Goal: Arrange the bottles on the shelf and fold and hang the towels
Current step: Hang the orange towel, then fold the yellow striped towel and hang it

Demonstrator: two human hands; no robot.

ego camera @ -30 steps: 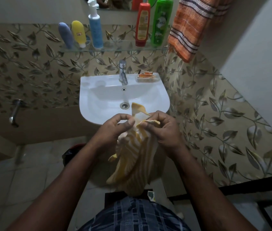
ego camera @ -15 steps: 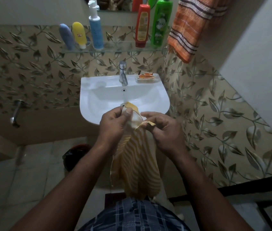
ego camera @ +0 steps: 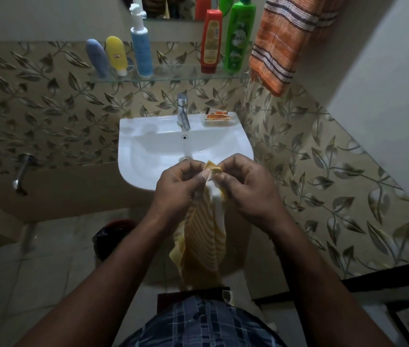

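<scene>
Pinching yellow striped towel (ego camera: 204, 236); both hands.

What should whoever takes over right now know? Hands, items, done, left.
Hands: the left hand and right hand both pinch the top edge of the yellow-and-white striped cloth towel. It hangs bunched below them, in front of the white ceramic sink.
Bottles: the grey-blue plastic tube, yellow plastic tube, blue pump bottle, red plastic bottle and green plastic bottle are all on the glass shelf.
Done: the bottles look arranged, and the orange striped cloth towel hangs at upper right.
Left: fold the yellow towel and hang it.
</scene>
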